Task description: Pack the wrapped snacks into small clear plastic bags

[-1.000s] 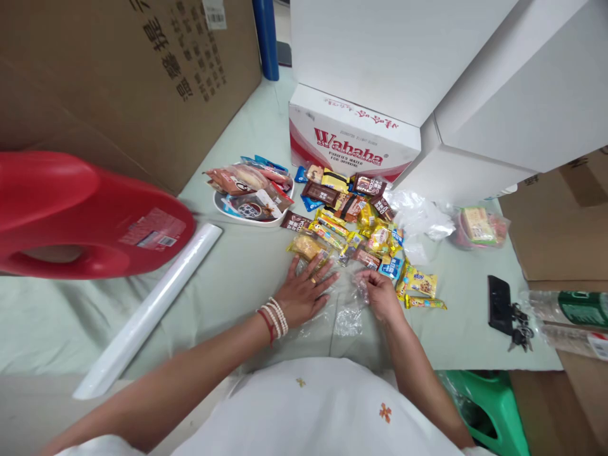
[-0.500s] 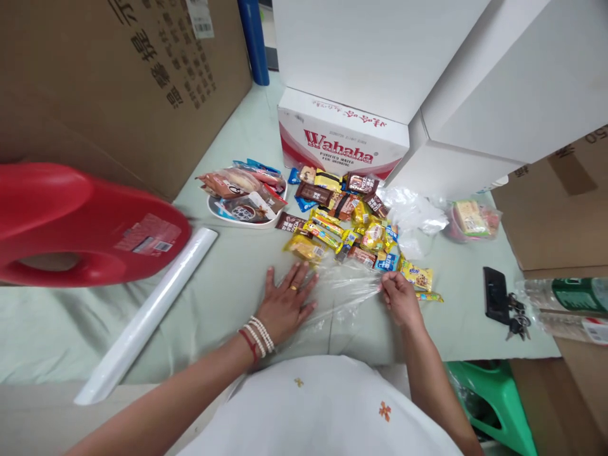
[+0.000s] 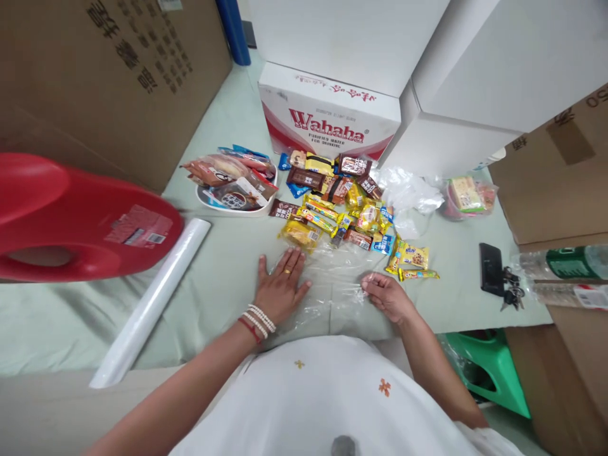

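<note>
A clear plastic bag (image 3: 327, 288) lies on the green cloth in front of me, thin and wrinkled. My left hand (image 3: 280, 288) rests flat with fingers spread on its left edge. At the bag's right side, my right hand (image 3: 387, 294) pinches the film between thumb and fingers. Just beyond both hands is a loose pile of wrapped snacks: a yellow packet (image 3: 300, 234), brown cocoa bars (image 3: 306, 178), thin yellow sticks (image 3: 318, 218) and a cookie packet (image 3: 412, 255). A white dish (image 3: 256, 212) filled with packaged snacks stands to the left of the pile.
Behind the pile stands a Wahaba water carton (image 3: 327, 126). A white roll (image 3: 152, 304) and a red plastic container (image 3: 85, 221) are at left. On the right are crumpled plastic (image 3: 411, 193), a pink snack bag (image 3: 468, 197), a black wallet (image 3: 491, 269), keys (image 3: 512, 294) and bottles (image 3: 570, 263).
My right hand has come slightly left and toward me with the bag's edge, and the stretched film has slackened. My left hand stays flat. The camera view has shifted a little.
</note>
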Tool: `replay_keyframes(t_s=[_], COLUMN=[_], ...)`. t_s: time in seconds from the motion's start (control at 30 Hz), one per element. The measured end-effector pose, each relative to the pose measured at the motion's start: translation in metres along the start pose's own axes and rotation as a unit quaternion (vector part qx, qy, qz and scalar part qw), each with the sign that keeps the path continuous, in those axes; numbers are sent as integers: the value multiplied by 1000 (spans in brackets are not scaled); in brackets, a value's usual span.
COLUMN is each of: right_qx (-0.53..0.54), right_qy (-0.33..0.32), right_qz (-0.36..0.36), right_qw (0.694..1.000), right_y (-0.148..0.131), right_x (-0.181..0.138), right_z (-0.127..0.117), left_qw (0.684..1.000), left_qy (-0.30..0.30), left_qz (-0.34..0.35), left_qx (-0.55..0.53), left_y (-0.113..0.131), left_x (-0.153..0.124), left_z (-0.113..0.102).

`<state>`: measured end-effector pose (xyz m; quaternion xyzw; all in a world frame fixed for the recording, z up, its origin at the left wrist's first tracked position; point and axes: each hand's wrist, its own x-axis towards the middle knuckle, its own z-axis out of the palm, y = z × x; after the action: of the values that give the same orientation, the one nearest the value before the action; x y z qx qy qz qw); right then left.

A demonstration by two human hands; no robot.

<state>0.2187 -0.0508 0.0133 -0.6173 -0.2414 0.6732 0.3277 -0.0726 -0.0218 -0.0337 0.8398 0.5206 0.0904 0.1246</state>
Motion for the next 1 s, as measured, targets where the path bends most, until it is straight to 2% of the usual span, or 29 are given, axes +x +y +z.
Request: replay_keyframes(t_s=[0.13, 0.23, 0.3, 0.33, 0.37, 0.4, 0.47, 0.53, 0.57, 0.67, 0.77, 0.83, 0.9, 0.97, 1.0], right_qx=[-32, -83, -165, -216, -265, -306, -353, -363, -367, -394, -342, -268, -234, -257, -282], right_qy=[-27, -93, -172, -197, -195, -161, -19, 108, 141, 150, 171, 220, 250, 274, 291], right_qz=[35, 57, 44, 22, -11, -53, -145, -203, -217, -234, -271, -279, -256, -233, -232], right_qw=[999, 991, 970, 956, 944, 937, 924, 903, 893, 876, 883, 895, 904, 897, 884], right_y=[6, 8, 4, 0, -5, -9, -17, -21, -21, -17, -13, -13, -18, -28, -34], right_x=[-23, -43, -50, -49, -46, -40, -21, 4, 16, 44, 54, 51, 44, 38, 36], right_z=[-17, -35, -48, -54, -60, -63, -62, -49, -38, -8, 1, -12, -32, -49, -54], left_qw=[1000, 1000, 1000, 999, 999, 999, 999, 999, 999, 999, 1000, 1000, 1000, 1000, 1000], left_qy=[-6, -13, -20, -23, -25, -27, -28, -28, -28, -23, -7, 4, 15, 21, 22], left_qz=[0, 11, 18, 21, 23, 24, 24, 24, 25, 25, 8, -5, -13, -15, -14], left_qx=[5, 10, 14, 15, 17, 18, 18, 17, 15, 10, 5, 7, 11, 13, 13], left_y=[0, 2, 3, 4, 4, 4, 3, 2, 2, 1, 2, 3, 4, 5, 5], left_x=[-5, -10, -13, -14, -15, -15, -15, -14, -14, -14, -14, -14, -14, -13, -13], left_z=[-1, -1, -1, 0, -1, -1, -1, -2, -3, -2, -1, 1, 2, 3, 3])
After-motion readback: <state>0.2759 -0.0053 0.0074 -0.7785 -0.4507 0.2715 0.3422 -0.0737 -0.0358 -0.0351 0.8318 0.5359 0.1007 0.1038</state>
